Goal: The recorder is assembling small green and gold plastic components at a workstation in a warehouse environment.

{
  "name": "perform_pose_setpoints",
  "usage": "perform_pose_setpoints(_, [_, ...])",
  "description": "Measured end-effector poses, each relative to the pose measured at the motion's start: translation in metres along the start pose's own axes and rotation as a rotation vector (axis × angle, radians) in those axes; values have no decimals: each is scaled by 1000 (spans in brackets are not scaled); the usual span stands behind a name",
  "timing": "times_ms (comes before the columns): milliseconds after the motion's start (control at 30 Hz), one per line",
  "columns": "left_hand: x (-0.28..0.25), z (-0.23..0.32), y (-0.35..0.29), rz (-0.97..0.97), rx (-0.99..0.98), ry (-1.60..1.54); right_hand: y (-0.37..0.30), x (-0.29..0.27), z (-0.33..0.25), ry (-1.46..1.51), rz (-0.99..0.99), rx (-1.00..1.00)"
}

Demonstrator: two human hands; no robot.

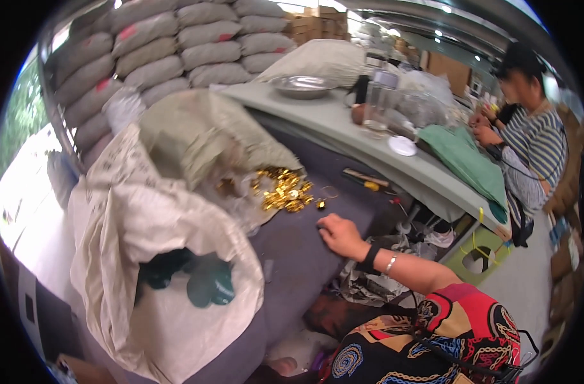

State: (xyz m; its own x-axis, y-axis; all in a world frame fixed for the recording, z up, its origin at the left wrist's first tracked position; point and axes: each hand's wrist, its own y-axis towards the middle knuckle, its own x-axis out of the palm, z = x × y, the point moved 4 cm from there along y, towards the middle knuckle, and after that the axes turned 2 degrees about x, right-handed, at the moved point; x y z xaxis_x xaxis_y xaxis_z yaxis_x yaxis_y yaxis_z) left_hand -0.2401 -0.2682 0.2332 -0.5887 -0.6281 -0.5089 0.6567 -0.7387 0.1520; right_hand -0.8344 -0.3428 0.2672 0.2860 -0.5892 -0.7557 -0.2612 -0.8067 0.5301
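My right hand, with a black band and a bracelet on its wrist, rests at the edge of a purple-grey covered table. Its fingers are curled under, hiding whatever they may hold. A single small gold piece lies just beyond it, near a pile of shiny gold pieces spilling from a beige woven sack. At the lower edge my left hand shows only partly and blurred, so its fingers cannot be read. To the left, a wide-mouthed white sack holds dark green rounded pieces.
Behind is a long grey table with a metal bowl, a clear jar and a green cloth. A person in stripes works there at right. Stacked sacks line the back. A green stool stands below.
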Motion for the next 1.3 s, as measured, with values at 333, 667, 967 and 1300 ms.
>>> perform_pose_setpoints(333, [45,-19,-104,-208,334,187,0,14,-23,114,-39,-79])
perform_pose_setpoints(667, [117,89,-143,-332,596,386,6,11,-26,187,-64,-139])
perform_pose_setpoints(967, [135,93,-144,-381,627,373,5,11,-18,179,-77,-157])
perform_pose_setpoints(1300, [142,42,-133,-378,641,360,4,13,-16,181,-63,-167])
